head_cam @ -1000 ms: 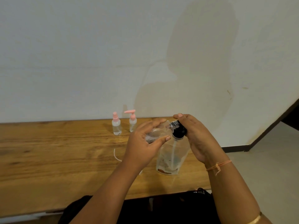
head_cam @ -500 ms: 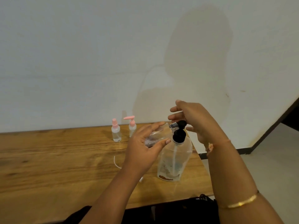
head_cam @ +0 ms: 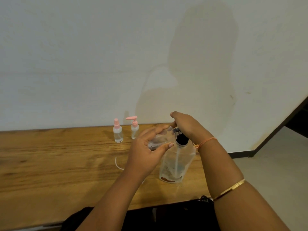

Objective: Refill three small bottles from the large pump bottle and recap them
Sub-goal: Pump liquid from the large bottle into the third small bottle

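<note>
Filling is in hand: the left hand grips a small clear bottle, tilted at the nozzle, while the right hand presses the large pump bottle standing on the worktop. Next, probably recapping.

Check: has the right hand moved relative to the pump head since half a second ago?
Yes. The right hand has come down onto the black pump head of the large bottle, which stayed put.

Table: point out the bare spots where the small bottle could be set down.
The widest bare wood on the table lies left of the left hand, in front of the two pink-topped bottles. It is crowded around the large bottle, where both hands and a thin white tube sit.
</note>
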A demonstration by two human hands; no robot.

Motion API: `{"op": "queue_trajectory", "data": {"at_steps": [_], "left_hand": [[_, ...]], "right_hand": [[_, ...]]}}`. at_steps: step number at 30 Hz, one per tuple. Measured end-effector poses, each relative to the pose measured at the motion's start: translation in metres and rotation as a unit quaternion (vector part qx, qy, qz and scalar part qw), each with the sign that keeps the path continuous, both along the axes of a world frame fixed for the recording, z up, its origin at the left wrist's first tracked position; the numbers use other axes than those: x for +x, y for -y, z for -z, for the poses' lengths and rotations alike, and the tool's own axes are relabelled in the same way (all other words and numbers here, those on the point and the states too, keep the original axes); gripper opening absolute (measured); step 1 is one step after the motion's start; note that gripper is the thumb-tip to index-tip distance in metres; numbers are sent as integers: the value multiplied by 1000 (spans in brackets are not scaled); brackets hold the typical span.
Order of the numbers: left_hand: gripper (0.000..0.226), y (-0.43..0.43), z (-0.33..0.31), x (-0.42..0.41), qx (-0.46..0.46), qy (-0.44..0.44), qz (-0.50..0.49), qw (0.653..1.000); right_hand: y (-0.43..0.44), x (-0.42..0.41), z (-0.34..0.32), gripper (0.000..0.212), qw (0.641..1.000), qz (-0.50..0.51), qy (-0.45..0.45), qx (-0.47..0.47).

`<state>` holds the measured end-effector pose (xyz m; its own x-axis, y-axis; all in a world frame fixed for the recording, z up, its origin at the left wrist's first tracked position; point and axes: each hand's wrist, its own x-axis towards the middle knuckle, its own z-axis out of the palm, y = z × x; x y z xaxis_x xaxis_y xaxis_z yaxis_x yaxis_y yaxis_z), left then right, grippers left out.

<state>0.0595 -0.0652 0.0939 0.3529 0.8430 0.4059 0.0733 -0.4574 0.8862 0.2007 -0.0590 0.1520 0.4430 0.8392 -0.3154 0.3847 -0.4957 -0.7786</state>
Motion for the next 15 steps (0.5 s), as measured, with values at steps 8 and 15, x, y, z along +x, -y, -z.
{"op": "queue_trajectory", "data": {"at_steps": [8,15], "left_hand": [[48,-2,-2,0,1,20,6,1000],[49,-4,1,1,10,9,2,1000]], "right_hand": [[-4,3,-8,51,999,-34,5,8],[-5,4,0,52,999,-13,31,9]]}}
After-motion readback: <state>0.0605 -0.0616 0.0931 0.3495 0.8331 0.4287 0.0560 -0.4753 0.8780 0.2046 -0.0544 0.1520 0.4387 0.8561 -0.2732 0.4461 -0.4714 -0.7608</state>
